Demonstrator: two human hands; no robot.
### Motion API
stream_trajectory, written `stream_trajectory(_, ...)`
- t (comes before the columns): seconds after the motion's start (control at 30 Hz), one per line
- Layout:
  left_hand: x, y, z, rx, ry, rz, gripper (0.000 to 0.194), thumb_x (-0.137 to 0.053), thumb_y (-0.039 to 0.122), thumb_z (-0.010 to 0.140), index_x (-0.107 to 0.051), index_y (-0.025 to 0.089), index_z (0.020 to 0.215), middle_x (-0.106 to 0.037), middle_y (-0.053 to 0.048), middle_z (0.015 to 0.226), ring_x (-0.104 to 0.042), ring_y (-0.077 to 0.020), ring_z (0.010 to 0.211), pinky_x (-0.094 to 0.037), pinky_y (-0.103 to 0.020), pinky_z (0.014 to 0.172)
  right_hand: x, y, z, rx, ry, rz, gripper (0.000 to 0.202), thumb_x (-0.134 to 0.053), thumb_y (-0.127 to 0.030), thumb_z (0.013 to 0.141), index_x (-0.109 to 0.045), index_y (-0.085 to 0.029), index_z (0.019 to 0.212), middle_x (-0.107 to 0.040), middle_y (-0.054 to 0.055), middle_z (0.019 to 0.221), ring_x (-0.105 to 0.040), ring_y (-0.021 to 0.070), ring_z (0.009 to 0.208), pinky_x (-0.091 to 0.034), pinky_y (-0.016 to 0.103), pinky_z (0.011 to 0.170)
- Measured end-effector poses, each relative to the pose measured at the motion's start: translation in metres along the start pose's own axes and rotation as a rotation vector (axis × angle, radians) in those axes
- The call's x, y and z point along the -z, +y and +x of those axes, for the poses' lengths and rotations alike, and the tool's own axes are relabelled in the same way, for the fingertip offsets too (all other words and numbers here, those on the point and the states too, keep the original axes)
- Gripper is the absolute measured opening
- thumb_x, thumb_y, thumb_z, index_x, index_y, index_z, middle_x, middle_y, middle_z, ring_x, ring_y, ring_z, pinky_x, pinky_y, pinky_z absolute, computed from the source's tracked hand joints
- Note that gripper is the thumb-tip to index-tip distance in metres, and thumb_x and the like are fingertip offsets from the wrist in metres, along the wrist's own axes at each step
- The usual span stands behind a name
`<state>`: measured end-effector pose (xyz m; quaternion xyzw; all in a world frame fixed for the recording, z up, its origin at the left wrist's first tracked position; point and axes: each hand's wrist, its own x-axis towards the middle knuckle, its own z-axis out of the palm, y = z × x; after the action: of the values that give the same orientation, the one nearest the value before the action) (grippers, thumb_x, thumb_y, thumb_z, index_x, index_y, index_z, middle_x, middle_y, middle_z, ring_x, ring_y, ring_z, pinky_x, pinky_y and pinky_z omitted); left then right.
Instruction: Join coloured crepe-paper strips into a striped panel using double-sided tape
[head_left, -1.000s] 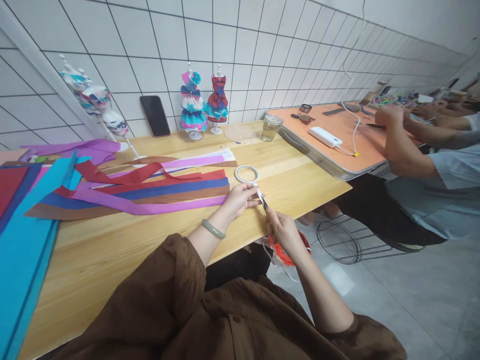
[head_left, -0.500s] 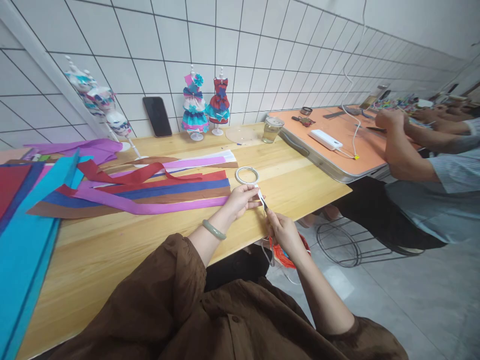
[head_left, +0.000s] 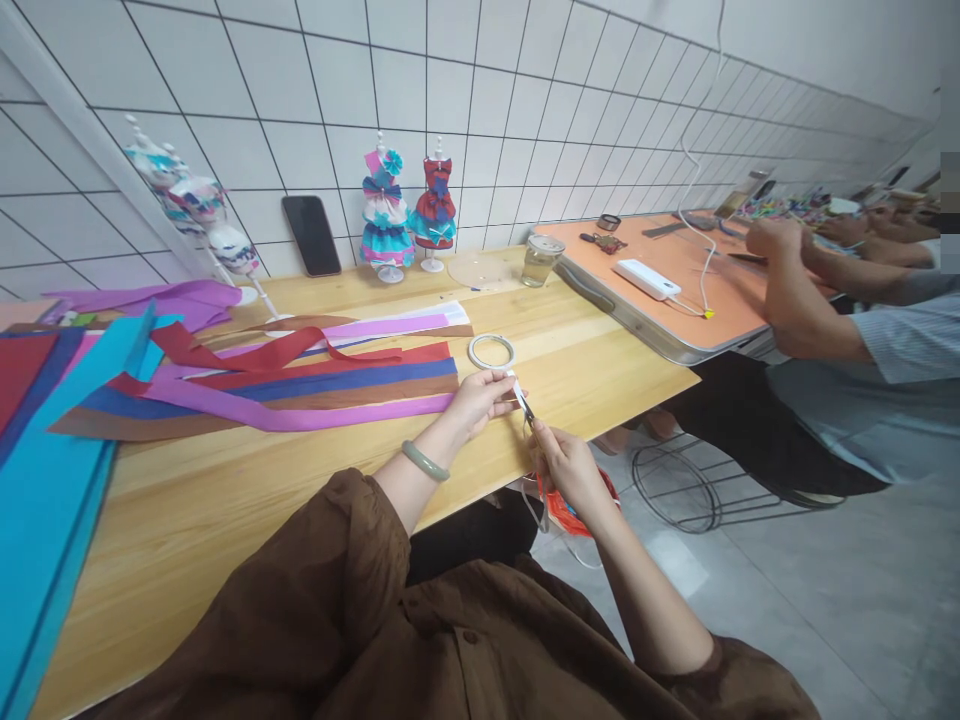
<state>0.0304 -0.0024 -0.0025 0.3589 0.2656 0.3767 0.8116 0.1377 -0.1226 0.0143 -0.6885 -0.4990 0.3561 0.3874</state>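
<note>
White tape [head_left: 512, 378], a thin strip of it, is pinched at its end in the grip of the left hand [head_left: 480, 396] near the front edge of the wooden bench [head_left: 315, 470]; the strip runs back to a white tape roll [head_left: 493, 351] lying flat on the bench just beyond the fingers. The right hand [head_left: 568, 462] is closed around a pair of scissors [head_left: 525, 408], whose blades point up at the tape close beside the left fingertips; whether the blades touch the strip is too small to tell. A green bangle [head_left: 425, 461] sits on the left wrist, above a brown sleeve [head_left: 330, 590]. Below the right hand, past the bench edge, hangs something orange-red [head_left: 574, 510] that is partly hidden. To the left of the hands lie long crepe paper strips [head_left: 300, 385] in purple, brown, blue and red, with broad blue sheets [head_left: 52, 470] nearer the left edge. Against the tiled wall stand two small dress forms [head_left: 409, 210] in paper dresses, a dark phone [head_left: 310, 234] leaning beside them, and more dress forms [head_left: 191, 205] further left. A glass jar [head_left: 541, 259] stands at the bench's far right corner. On the adjoining orange table [head_left: 675, 260] lies a white power bank [head_left: 646, 279] with a cable, and another person's arm [head_left: 802, 300] rests there.
</note>
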Motion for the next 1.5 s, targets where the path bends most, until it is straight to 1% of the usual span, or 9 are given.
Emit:
stream_trajectory(0.17, 0.001, 0.000, 0.001, -0.012, 0.006, 0.000, 0.007, -0.061, 0.013, 0.075, -0.055, 0.012, 0.079, -0.062, -0.003, 0.070, -0.064, -0.0134, 0.068, -0.050, -0.033, 0.075, 0.001, 0.000, -0.001, -0.038, -0.019, 0.032, 0.047, -0.035, -0.058, 0.081, -0.052, -0.016, 0.067, -0.045, -0.005, 0.037, -0.041, 0.0093, 0.026, -0.030, 0.020, 0.031)
stream_trajectory(0.37, 0.003, 0.001, 0.003, -0.018, 0.013, 0.010, 0.007, -0.061, 0.013, 0.075, -0.055, 0.012, 0.079, -0.063, -0.003, 0.071, -0.064, -0.0140, 0.069, -0.049, -0.033, 0.074, 0.003, 0.003, -0.005, -0.039, -0.047, 0.034, 0.049, -0.033, -0.058, 0.082, -0.053, -0.016, 0.068, -0.045, -0.004, 0.039, -0.041, 0.0088, 0.027, -0.029, 0.019, 0.031)
stream_trajectory(0.57, 0.004, 0.003, 0.002, -0.024, 0.005, 0.036, 0.010, -0.064, 0.016, 0.073, -0.055, 0.013, 0.078, -0.061, -0.002, 0.072, -0.061, -0.0118, 0.068, -0.049, -0.030, 0.072, 0.013, 0.006, -0.017, -0.115, -0.099, 0.004, 0.049, -0.035, -0.059, 0.081, -0.053, -0.016, 0.066, -0.046, -0.004, 0.039, -0.042, 0.0099, 0.027, -0.030, 0.020, 0.030)
stream_trajectory(0.67, 0.005, 0.003, 0.002, -0.028, -0.004, 0.072, 0.016, -0.067, 0.013, 0.068, -0.056, 0.014, 0.080, -0.059, -0.001, 0.073, -0.059, -0.0098, 0.066, -0.049, -0.026, 0.066, 0.020, 0.005, -0.023, -0.129, -0.119, 0.022, 0.049, -0.034, -0.059, 0.081, -0.054, -0.016, 0.067, -0.045, -0.004, 0.037, -0.041, 0.0095, 0.026, -0.030, 0.020, 0.030)
stream_trajectory(0.77, 0.005, 0.003, 0.002, -0.022, -0.017, 0.121, 0.029, -0.070, 0.007, 0.060, -0.056, 0.014, 0.084, -0.059, 0.000, 0.074, -0.058, -0.0096, 0.064, -0.047, -0.023, 0.059, 0.024, 0.000, -0.025, -0.109, -0.116, 0.060, 0.049, -0.034, -0.058, 0.081, -0.055, -0.016, 0.069, -0.045, -0.005, 0.038, -0.040, 0.0090, 0.026, -0.029, 0.020, 0.030)
stream_trajectory(0.93, 0.005, 0.003, 0.002, -0.008, -0.031, 0.172, 0.039, -0.069, 0.002, 0.055, -0.055, 0.016, 0.088, -0.058, 0.001, 0.075, -0.057, -0.0083, 0.061, -0.046, -0.023, 0.059, 0.022, -0.006, -0.019, -0.079, -0.105, 0.072, 0.048, -0.035, -0.057, 0.082, -0.055, -0.015, 0.070, -0.045, -0.005, 0.038, -0.040, 0.0088, 0.028, -0.030, 0.020, 0.032)
stream_trajectory(1.1, 0.004, 0.005, -0.001, 0.002, -0.056, 0.190, 0.040, -0.069, 0.003, 0.054, -0.055, 0.016, 0.090, -0.059, 0.000, 0.078, -0.056, -0.0083, 0.063, -0.044, -0.022, 0.057, 0.017, -0.007, -0.009, -0.080, -0.111, 0.095, 0.047, -0.033, -0.057, 0.082, -0.052, -0.016, 0.068, -0.044, -0.005, 0.039, -0.039, 0.0084, 0.028, -0.031, 0.020, 0.032)
stream_trajectory(1.3, 0.005, 0.005, 0.000, -0.001, -0.074, 0.190, 0.039, -0.069, 0.004, 0.056, -0.055, 0.016, 0.090, -0.058, 0.000, 0.079, -0.056, -0.0082, 0.064, -0.043, -0.022, 0.058, 0.013, -0.006, -0.003, -0.092, -0.115, 0.130, 0.044, -0.035, -0.055, 0.082, -0.052, -0.016, 0.069, -0.045, -0.006, 0.039, -0.039, 0.0082, 0.026, -0.028, 0.019, 0.030)
stream_trajectory(1.5, 0.006, 0.005, 0.000, -0.006, -0.086, 0.202, 0.040, -0.069, 0.004, 0.056, -0.056, 0.016, 0.092, -0.057, 0.000, 0.080, -0.057, -0.0087, 0.064, -0.043, -0.022, 0.058, 0.009, -0.003, 0.004, -0.069, -0.103, 0.154, 0.046, -0.035, -0.056, 0.082, -0.054, -0.016, 0.070, -0.045, -0.005, 0.039, -0.041, 0.0087, 0.027, -0.031, 0.019, 0.030)
